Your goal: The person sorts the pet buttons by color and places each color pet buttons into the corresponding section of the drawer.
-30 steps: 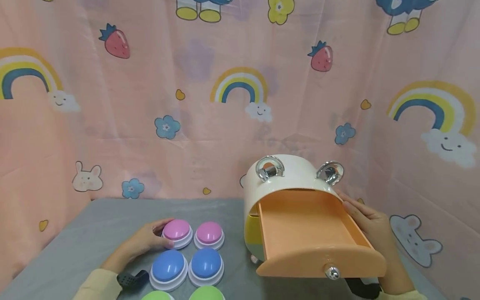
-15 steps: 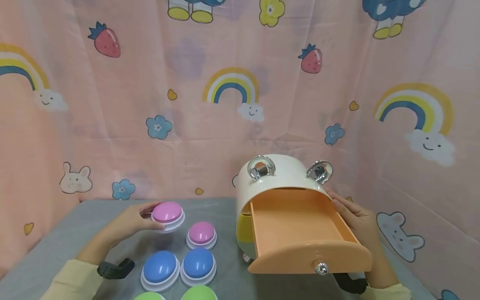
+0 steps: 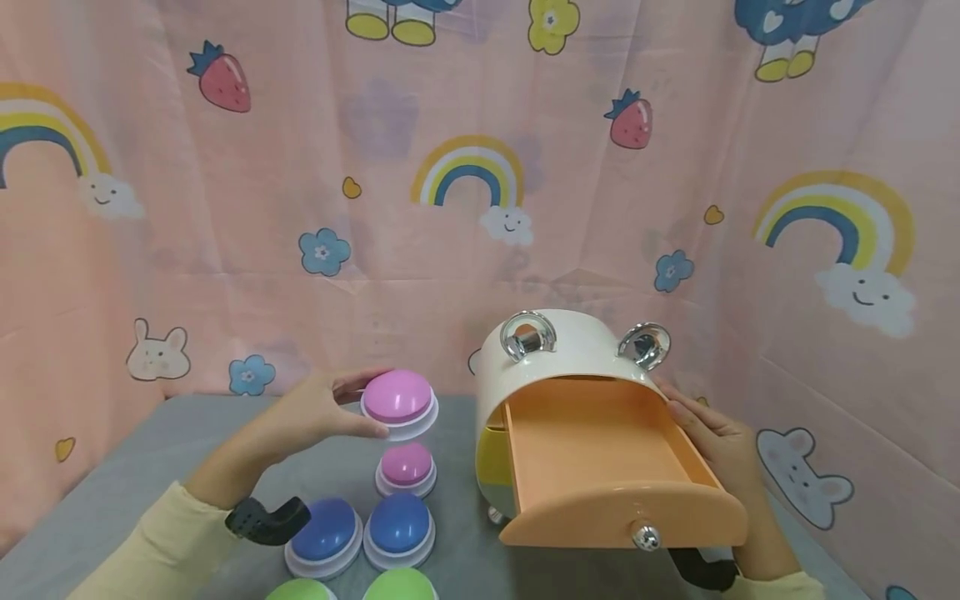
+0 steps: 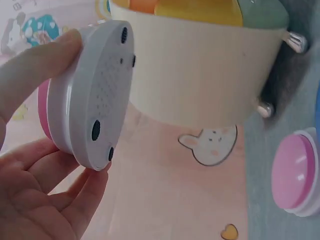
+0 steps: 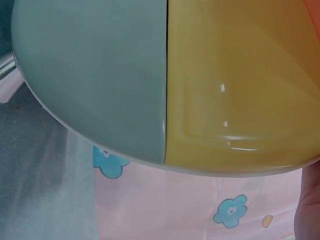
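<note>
Fingers of the left hand (image 3: 322, 412) pinch a pink button (image 3: 398, 396) by its white base, thumb opposite the rest; those of the right hand (image 3: 716, 442) lie straight along the side of a cream drawer case (image 3: 581, 333), pressure impossible to tell.

Largest first. Grey table (image 3: 472, 575): carries everything; held button clear of it, at the far end of the rows. Case: near the held button, exact gap unclear. Light bracing by the right hand should steady it; a hard shove could slide it. Orange drawer (image 3: 600, 442): juts well out, so any bump would probably jar the case. Blue buttons (image 3: 399, 523): a black wrist band (image 3: 267, 522) overlaps one in the head view; wise to carry that wrist high. Second pink button (image 3: 406, 463): stands just in front of the held one; best gain height before going sideways. Held button: roughly upright, good. Squeeze the base only; the dome likely gives under pressure. Silver knob (image 3: 646, 537): sticks out from the drawer front, could snag a sleeve. Dark spots (image 4: 96, 130) on the button's underside: fingertips better kept off them, for a flat set-down
</note>
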Demonstrator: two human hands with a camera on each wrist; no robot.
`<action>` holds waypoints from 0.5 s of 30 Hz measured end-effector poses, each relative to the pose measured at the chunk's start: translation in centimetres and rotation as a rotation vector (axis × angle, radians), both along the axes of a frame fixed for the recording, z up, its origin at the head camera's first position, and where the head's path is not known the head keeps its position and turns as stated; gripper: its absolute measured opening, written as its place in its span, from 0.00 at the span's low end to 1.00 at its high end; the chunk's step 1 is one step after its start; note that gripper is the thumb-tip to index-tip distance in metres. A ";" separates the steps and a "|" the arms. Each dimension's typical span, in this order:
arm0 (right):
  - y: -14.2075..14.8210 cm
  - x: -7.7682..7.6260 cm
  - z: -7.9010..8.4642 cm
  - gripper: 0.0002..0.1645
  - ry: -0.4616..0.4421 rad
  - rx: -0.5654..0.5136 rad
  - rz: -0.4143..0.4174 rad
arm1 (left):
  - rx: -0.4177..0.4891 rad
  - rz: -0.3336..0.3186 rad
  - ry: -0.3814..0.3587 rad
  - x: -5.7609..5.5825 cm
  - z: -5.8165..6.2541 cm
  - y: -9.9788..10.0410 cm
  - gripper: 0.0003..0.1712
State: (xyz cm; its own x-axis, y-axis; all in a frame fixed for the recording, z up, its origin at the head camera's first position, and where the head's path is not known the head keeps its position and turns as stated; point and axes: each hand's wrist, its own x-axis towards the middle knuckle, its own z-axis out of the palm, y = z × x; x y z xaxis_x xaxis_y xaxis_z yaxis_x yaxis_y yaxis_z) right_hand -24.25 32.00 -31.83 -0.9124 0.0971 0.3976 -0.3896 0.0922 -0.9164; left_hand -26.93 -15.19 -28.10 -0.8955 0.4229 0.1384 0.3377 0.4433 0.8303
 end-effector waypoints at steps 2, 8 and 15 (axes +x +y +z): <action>0.0 0.1 0.0 0.25 -0.010 0.011 -0.014 | -0.014 0.004 0.020 0.3 0.6 0.6 0.45; 0.0 0.0 0.1 0.26 -0.009 -0.001 0.002 | -0.048 0.000 0.052 1.0 1.8 2.4 0.44; 0.0 -0.1 0.0 0.23 0.016 -0.009 0.011 | -0.048 -0.053 0.081 1.7 2.9 5.1 0.43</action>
